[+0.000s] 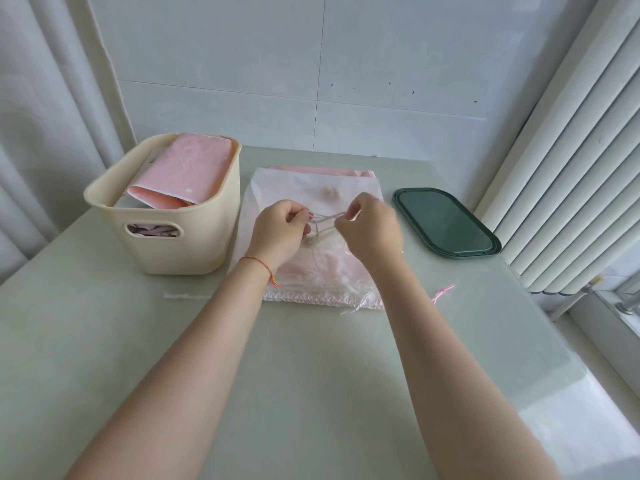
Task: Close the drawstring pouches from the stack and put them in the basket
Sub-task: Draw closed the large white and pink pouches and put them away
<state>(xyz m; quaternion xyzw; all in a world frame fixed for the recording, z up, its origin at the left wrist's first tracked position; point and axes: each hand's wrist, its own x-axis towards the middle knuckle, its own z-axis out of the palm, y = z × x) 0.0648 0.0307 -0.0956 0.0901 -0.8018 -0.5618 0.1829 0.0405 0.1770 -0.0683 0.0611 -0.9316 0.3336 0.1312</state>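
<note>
A pale green surface (311, 375) stands against a white tiled wall, with white curtains on both sides. At its middle lies a stack of sheer pink and white drawstring pouches (311, 188). Above the stack, the left hand (280, 230) and right hand (370, 230) each pinch the thin white drawstring (323, 220) of the top pouch, fingers curled around it. Just left of the stack sits a cream basket (180, 244) holding pink pouches (187, 171). To the right lies a dark green tray (446, 223). A pink thread (441, 293) rests nearby.
</note>
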